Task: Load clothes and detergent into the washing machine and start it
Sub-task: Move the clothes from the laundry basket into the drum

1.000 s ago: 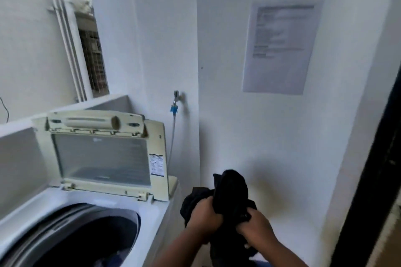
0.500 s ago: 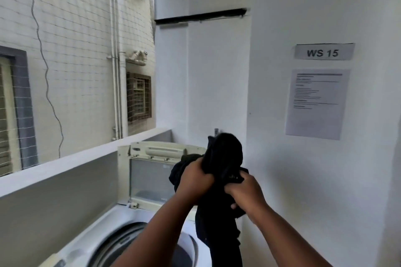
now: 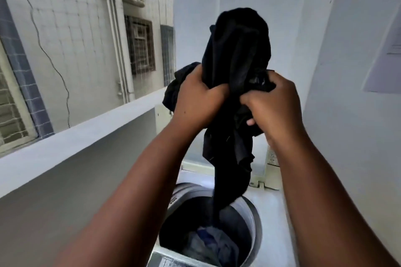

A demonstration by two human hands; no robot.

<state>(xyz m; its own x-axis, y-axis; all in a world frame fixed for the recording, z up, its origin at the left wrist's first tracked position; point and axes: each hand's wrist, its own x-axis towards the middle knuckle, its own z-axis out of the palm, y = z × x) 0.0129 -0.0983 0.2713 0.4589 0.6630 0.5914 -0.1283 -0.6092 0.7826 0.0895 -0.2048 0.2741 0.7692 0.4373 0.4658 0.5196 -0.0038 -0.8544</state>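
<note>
A black garment (image 3: 237,50) is bunched up in front of me, above the top-loading washing machine (image 3: 269,210). My left hand (image 3: 198,102) grips its left side and my right hand (image 3: 275,104) grips its right side. The cloth's lower end hangs down into the open drum (image 3: 249,212). Blue and grey clothes (image 3: 208,243) lie at the bottom of the drum. The raised cream lid (image 3: 271,171) stands behind, mostly hidden by the garment and my arms.
A grey ledge (image 3: 71,143) runs along the left, with a tiled building wall and barred windows beyond it. A white wall rises close on the right, bearing a paper notice (image 3: 386,65). The machine's control panel (image 3: 171,263) peeks in at the bottom edge.
Both hands have carried the black garment up and leftward from beside the machine to above the drum. Its tail now hangs into the drum.
</note>
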